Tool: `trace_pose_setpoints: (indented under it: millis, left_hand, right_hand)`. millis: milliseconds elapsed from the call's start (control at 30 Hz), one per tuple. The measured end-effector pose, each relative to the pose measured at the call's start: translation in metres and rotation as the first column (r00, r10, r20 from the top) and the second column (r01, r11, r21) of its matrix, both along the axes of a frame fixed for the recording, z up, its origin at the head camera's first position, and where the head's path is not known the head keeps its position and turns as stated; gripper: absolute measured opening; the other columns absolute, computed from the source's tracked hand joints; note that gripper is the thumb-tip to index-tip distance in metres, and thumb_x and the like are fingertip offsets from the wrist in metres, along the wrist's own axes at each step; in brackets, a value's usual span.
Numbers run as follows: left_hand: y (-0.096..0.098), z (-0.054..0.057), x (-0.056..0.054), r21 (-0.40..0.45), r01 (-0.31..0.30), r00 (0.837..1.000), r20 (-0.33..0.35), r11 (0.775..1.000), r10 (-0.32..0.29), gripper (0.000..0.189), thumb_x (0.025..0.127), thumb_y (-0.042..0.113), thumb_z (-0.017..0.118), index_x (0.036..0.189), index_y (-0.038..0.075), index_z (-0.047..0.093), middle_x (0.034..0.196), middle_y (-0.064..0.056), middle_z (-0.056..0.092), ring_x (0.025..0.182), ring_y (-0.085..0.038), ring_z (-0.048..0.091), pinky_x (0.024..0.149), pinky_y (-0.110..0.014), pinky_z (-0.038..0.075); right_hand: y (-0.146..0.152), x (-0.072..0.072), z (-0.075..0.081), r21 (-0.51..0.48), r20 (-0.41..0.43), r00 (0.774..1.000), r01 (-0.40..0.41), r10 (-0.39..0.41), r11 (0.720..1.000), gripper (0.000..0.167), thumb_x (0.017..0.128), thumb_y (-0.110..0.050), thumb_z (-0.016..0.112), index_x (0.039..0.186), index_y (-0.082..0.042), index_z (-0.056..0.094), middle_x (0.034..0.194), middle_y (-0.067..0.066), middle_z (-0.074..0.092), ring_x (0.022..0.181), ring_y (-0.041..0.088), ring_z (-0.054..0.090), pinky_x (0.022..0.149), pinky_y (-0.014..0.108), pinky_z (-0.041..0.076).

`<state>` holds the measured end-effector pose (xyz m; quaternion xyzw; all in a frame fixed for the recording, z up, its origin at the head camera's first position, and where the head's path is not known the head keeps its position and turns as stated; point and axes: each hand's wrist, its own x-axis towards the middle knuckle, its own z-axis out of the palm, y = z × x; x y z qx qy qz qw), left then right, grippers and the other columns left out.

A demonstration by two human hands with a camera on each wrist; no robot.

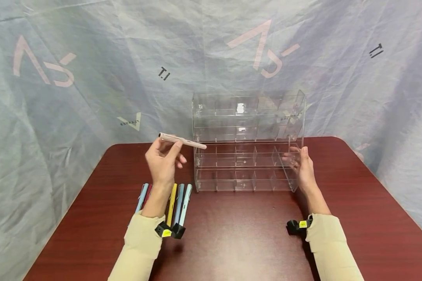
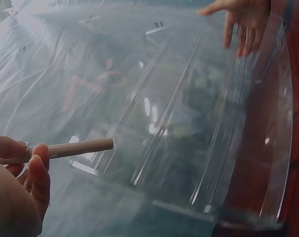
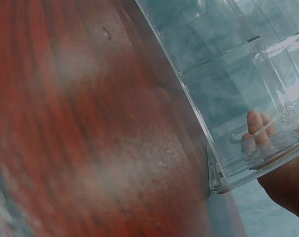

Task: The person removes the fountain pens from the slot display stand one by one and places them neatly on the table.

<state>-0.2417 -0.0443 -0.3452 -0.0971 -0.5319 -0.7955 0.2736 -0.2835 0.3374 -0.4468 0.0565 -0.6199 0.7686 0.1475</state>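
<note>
My left hand (image 1: 163, 158) pinches a pale pink capped pen (image 1: 193, 143) between thumb and fingers, just in front of the left side of a clear acrylic rack (image 1: 246, 186). The pen lies nearly level, its tapered end pointing right toward the rack's tiers. At the rack's right side is my right hand (image 1: 306, 169), its thumb up and its fingers extended, seen through the clear panel. In the right wrist view, those fingers (image 3: 255, 126) show through the rack's side wall. The rack stands upright, with several tiers split by thin dividers.
Several pens lie side by side beneath my left forearm, among them a yellow pen (image 1: 172, 203), a blue pen (image 1: 179, 201) and a pale mint pen (image 1: 186, 203). The dark red wooden table (image 1: 246, 234) ends at a grey printed cloth (image 1: 133, 78) hanging behind it.
</note>
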Motion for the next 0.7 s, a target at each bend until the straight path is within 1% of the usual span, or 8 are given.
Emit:
trace_pose_setpoints:
  millis: [133, 233, 333, 600, 700]
  left_hand:
    - [-0.022, 0.0, 0.002, 0.022, -0.031, 0.999, -0.01, 0.999, 0.032, 0.018, 0.087, -0.004, 0.071, 0.091, 0.013, 0.068, 0.077, 0.003, 0.073, 0.038, -0.007, 0.057, 0.031, -0.018, 0.042]
    - [-0.038, -0.002, 0.003, 0.033, -0.048, 0.999, -0.018, 0.998, 0.049, 0.016, 0.087, -0.005, 0.071, 0.089, 0.01, 0.066, 0.076, 0.002, 0.074, 0.037, -0.009, 0.057, 0.031, -0.018, 0.042]
    - [-0.053, -0.004, 0.004, 0.035, -0.074, 0.997, -0.018, 0.997, 0.074, 0.016, 0.087, -0.007, 0.069, 0.086, 0.008, 0.064, 0.074, 0.002, 0.073, 0.037, -0.01, 0.056, 0.031, -0.018, 0.041]
    - [-0.082, -0.01, 0.008, 0.023, -0.136, 0.991, 0.01, 0.99, 0.136, 0.019, 0.087, -0.01, 0.067, 0.084, 0.008, 0.062, 0.073, 0.001, 0.071, 0.035, -0.01, 0.055, 0.03, -0.018, 0.04]
    - [-0.092, -0.015, 0.008, 0.011, -0.163, 0.986, 0.021, 0.987, 0.163, 0.02, 0.087, -0.01, 0.067, 0.084, 0.008, 0.063, 0.073, 0.001, 0.071, 0.035, -0.01, 0.055, 0.029, -0.017, 0.04]
  right_hand:
    - [-0.001, 0.0, 0.0, -0.004, 0.001, 1.0, -0.003, 0.003, 1.0, 0.051, 0.106, -0.054, 0.031, 0.12, -0.013, 0.057, 0.094, -0.012, 0.074, 0.088, 0.003, 0.072, 0.085, 0.015, 0.055]
    - [-0.001, 0.0, 0.001, -0.001, 0.002, 1.0, -0.002, 0.002, 1.0, 0.053, 0.105, -0.055, 0.031, 0.122, -0.011, 0.055, 0.093, -0.013, 0.073, 0.087, 0.003, 0.072, 0.083, 0.014, 0.055]
    - [-0.001, -0.001, 0.0, -0.001, 0.0, 1.0, -0.004, 0.004, 1.0, 0.053, 0.105, -0.055, 0.031, 0.122, -0.011, 0.056, 0.093, -0.013, 0.074, 0.087, 0.003, 0.072, 0.08, 0.013, 0.054]
    - [0.001, -0.002, -0.002, -0.024, -0.015, 1.0, -0.005, 0.005, 1.0, 0.05, 0.105, -0.055, 0.032, 0.118, -0.015, 0.059, 0.094, -0.011, 0.075, 0.086, 0.003, 0.072, 0.079, 0.014, 0.055]
    - [0.001, -0.003, -0.003, -0.028, -0.017, 1.0, -0.002, 0.001, 1.0, 0.05, 0.105, -0.055, 0.033, 0.118, -0.016, 0.06, 0.094, -0.01, 0.075, 0.087, 0.003, 0.072, 0.081, 0.015, 0.055]
